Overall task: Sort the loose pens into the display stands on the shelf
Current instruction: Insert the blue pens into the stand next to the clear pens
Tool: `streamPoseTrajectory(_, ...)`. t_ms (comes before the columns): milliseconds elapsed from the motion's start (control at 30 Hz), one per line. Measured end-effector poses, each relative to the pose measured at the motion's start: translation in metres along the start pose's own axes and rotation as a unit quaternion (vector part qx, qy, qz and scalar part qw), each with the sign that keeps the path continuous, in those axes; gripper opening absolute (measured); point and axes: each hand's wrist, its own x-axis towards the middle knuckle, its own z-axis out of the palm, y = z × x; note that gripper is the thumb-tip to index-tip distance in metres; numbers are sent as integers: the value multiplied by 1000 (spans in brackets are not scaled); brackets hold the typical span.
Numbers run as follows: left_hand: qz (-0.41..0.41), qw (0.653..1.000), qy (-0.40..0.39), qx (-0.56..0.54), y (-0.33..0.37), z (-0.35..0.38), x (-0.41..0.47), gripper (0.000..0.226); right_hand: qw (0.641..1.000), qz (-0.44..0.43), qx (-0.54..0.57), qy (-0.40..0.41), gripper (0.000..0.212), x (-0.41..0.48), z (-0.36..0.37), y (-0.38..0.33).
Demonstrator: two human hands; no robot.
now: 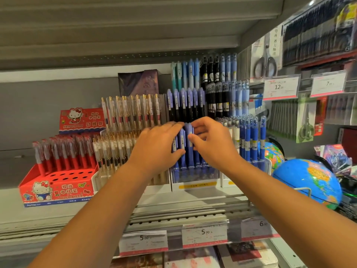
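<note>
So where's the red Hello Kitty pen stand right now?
Head view: the red stand sits at the left end of the shelf, directly beside the clear gold-clip pens on its right.

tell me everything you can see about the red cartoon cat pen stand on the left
The red stand looks like printed cardboard, stepped, a cartoon cat on its front and on the header card behind. Wrapped red pens stand upright in its back rows; the front holes are vacant. It sits on the grey shelf beside a clear stand of gold-clipped pens. The left hand and right hand grip blue pens, away from it.
</note>
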Motion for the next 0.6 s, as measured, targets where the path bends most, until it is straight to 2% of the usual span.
streamPoseTrajectory(333,0,1000,24,5,1,3,-1,82,995,-9,-97,15,26,-7,4,-3)
streamPoseTrajectory(500,0,999,27,32,2,3,-2,88,977,-60,-198,59,39,-14,6,-2)
streamPoseTrajectory(600,-33,995,88,45,6,0,-11,84,966,-87,-229,84,54,-17,5,-3)
